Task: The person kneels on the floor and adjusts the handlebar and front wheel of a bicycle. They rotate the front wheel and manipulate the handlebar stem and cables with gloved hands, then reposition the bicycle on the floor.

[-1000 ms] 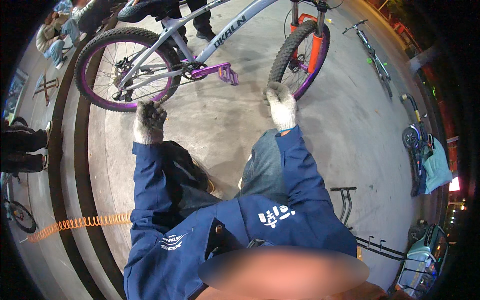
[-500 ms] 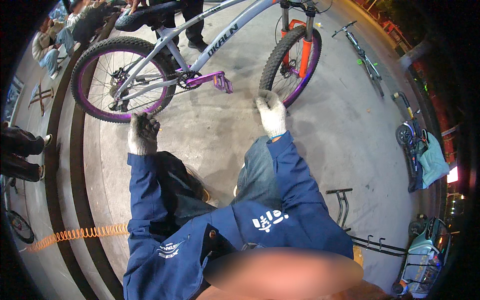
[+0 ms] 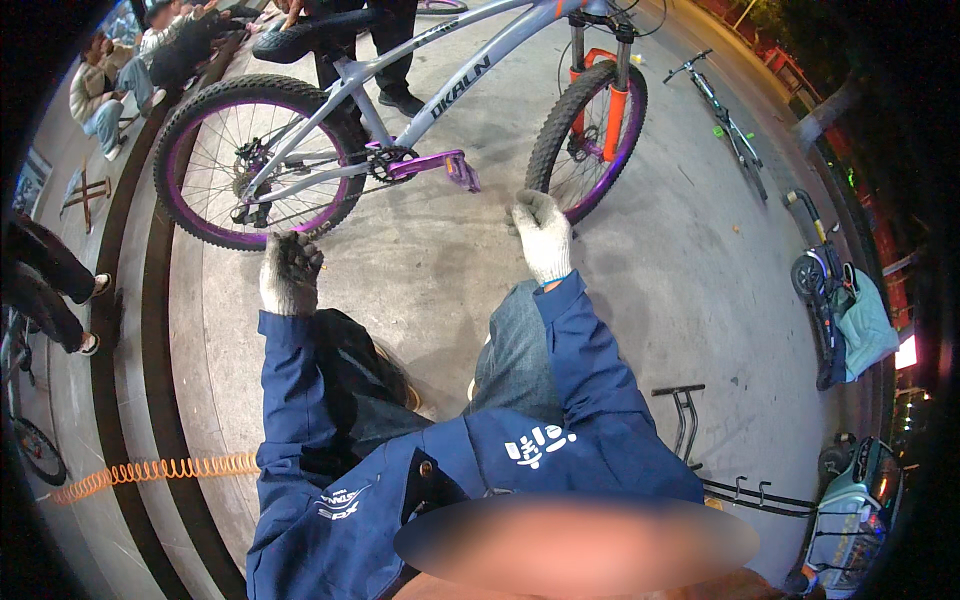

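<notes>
Both of my hands wear pale knit gloves darkened at the fingers. My left hand is raised with its fingers curled in, just below the rear tyre of a pale blue-grey bicycle. My right hand, also closed, is lifted near the bottom of the bicycle's front wheel. Whether either hand pinches something small cannot be made out, nor whether they touch the tyres. The bicycle stands upright across the view, with purple rims, an orange-legged fork and a purple crank and pedal.
A person in dark trousers stands behind the bicycle. Steps with seated people run along the left, crossed by an orange coiled hose. A second bicycle, a scooter and a black metal stand are on the right.
The bicycle and nearby things sit slightly farther right in view, as the view itself shifts a little. Both hands appear slightly lower, their fingers still curled.
</notes>
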The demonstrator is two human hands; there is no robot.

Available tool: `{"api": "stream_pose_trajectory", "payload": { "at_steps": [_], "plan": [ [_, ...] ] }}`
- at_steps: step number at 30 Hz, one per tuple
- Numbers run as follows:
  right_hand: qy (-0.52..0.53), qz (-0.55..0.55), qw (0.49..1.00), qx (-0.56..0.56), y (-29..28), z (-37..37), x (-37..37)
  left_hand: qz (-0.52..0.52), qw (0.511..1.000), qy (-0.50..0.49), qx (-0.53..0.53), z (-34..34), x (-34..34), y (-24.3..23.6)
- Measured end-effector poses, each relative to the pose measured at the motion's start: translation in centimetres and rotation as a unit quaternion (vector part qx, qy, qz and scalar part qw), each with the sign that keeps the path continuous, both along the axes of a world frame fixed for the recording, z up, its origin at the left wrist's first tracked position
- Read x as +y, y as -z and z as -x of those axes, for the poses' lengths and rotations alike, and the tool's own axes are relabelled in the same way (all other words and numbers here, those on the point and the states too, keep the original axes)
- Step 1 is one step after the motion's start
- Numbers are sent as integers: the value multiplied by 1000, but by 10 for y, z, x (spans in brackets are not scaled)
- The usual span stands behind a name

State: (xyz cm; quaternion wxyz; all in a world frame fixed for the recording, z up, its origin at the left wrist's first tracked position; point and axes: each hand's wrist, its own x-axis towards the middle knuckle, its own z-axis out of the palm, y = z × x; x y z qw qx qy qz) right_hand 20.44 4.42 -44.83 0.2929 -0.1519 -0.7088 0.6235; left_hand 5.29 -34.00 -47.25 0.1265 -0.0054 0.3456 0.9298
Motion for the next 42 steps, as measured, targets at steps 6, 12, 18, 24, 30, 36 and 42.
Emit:
{"api": "stream_pose_trajectory", "payload": {
  "at_steps": [6, 12, 18, 24, 30, 36, 42],
  "plan": [
    [-3, -2, 1000, -8, -2, 0, -9, 0, 1000, 4, -1, 2, -9, 0],
    [-6, -27, 1000, 15, 3, 4, -20, -4, 1000, 8, -13, 10, -21, 3],
    [7, 15, 1000, 20, 15, 13, -29, 20, 1000, -8, -11, 10, -30, 7],
    [-3, -10, 1000, 19, 19, 19, -40, 6, 1000, 12, 19, 13, -39, 6],
    [-1, -27, 1000, -11, 13, 22, -47, 32, 999, -5, 16, 15, -45, 1],
    [5, -35, 999, -13, 10, 25, -57, 35, 998, 4, 44, 28, -55, 17],
    [3, -47, 998, -37, -4, 42, -84, 11, 999, 11, 36, 43, -75, 17]
  ]
}}
